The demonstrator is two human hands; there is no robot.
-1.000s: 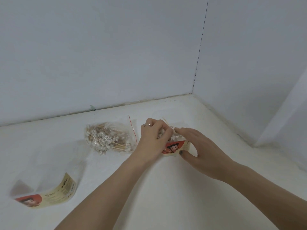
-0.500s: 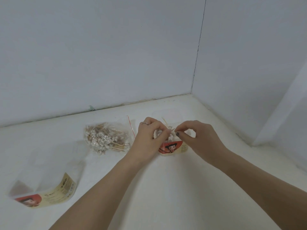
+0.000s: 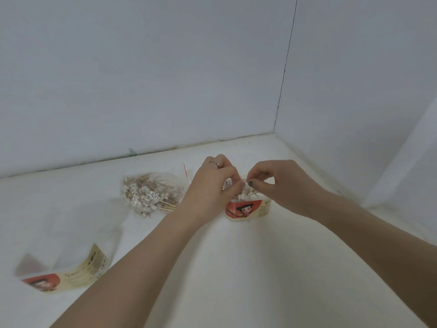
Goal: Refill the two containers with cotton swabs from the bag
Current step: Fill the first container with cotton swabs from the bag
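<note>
While both hands (image 3: 238, 183) pinch cotton swabs (image 3: 244, 194) over the upright container (image 3: 248, 209) on the counter (image 3: 236, 268), we judge filling underway; next, seat them, then fetch more from the bag (image 3: 149, 195).

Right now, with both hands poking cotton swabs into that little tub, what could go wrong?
1. The swabs stick up past the rim of the small container; a nudge from the left hand or right hand might tip it.
2. The bag of swabs lies close beside the left forearm, which might sweep it aside.
</note>
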